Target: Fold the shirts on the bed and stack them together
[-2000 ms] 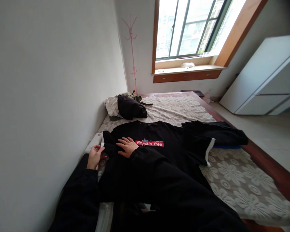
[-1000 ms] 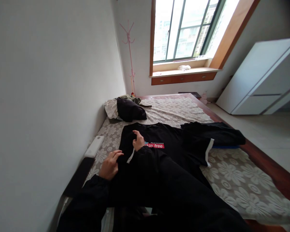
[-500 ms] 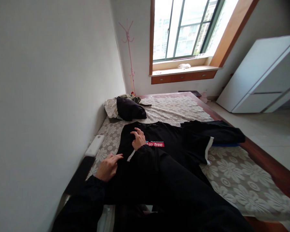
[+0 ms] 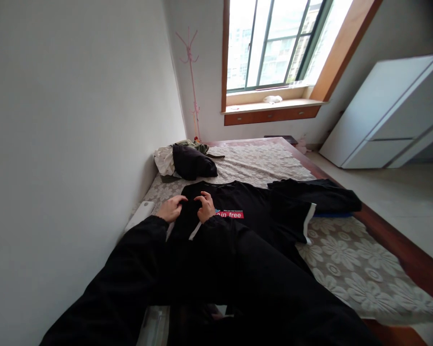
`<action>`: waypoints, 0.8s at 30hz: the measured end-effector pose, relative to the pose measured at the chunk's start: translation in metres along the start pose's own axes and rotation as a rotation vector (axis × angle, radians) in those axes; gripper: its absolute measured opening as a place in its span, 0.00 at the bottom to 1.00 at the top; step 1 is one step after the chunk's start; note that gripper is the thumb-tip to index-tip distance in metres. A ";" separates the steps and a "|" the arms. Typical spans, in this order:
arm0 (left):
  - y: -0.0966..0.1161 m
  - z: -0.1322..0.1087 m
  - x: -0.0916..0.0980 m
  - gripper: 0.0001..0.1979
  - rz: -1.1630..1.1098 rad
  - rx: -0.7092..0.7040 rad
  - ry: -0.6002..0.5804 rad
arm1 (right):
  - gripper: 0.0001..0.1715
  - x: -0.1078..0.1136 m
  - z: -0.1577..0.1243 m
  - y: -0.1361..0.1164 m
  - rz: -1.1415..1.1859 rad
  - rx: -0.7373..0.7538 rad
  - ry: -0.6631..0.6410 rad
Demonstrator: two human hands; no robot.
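A black T-shirt (image 4: 260, 211) with a red printed band lies spread on the bed (image 4: 350, 269). Its left sleeve, edged in white, is folded in over the chest. My left hand (image 4: 171, 208) rests on the folded left edge of the shirt, fingers curled loosely on the cloth. My right hand (image 4: 205, 206) lies beside it on the folded sleeve, fingers bent and pressing down. Both of my arms are in black sleeves that cover the lower part of the shirt.
A second black garment (image 4: 321, 197) lies to the right near the bed's wooden edge. A pile of clothes (image 4: 187, 161) sits by the wall. A white flat object (image 4: 139, 215) lies at the left. A white cabinet (image 4: 389, 120) stands on the floor.
The shirt's left sleeve has been folded in over the chest. My left hand moved up from the lower left edge to the shoulder area, next to my right hand.
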State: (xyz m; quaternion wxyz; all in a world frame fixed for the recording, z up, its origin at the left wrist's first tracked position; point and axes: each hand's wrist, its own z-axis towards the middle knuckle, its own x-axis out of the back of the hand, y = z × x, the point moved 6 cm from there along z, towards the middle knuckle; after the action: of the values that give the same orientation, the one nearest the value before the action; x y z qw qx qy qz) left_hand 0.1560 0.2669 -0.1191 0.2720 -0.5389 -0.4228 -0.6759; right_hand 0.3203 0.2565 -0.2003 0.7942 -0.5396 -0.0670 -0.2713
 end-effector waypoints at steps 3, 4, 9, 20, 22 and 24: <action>-0.008 0.051 0.000 0.24 0.047 -0.058 -0.003 | 0.34 -0.003 0.001 0.002 -0.007 0.020 -0.018; -0.010 0.064 0.000 0.23 0.065 -0.081 -0.020 | 0.34 -0.004 0.002 0.003 -0.010 0.025 -0.028; -0.027 0.099 -0.002 0.18 0.145 -0.149 -0.157 | 0.36 -0.005 0.005 0.007 -0.008 -0.001 -0.072; -0.055 0.124 -0.005 0.13 0.165 -0.058 -0.174 | 0.37 -0.001 0.000 -0.007 -0.021 -0.018 -0.081; -0.056 0.123 -0.007 0.12 0.147 -0.028 -0.148 | 0.36 0.000 0.000 -0.008 -0.060 -0.020 -0.079; -0.054 0.120 -0.006 0.13 0.124 0.001 -0.111 | 0.35 0.001 -0.001 -0.011 -0.126 -0.016 -0.094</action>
State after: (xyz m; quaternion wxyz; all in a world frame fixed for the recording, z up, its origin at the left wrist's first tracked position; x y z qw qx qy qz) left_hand 0.1727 0.3968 -0.1328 0.2899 -0.6006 -0.4030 -0.6268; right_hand 0.3159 0.2525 -0.1912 0.7674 -0.5526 -0.1358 -0.2955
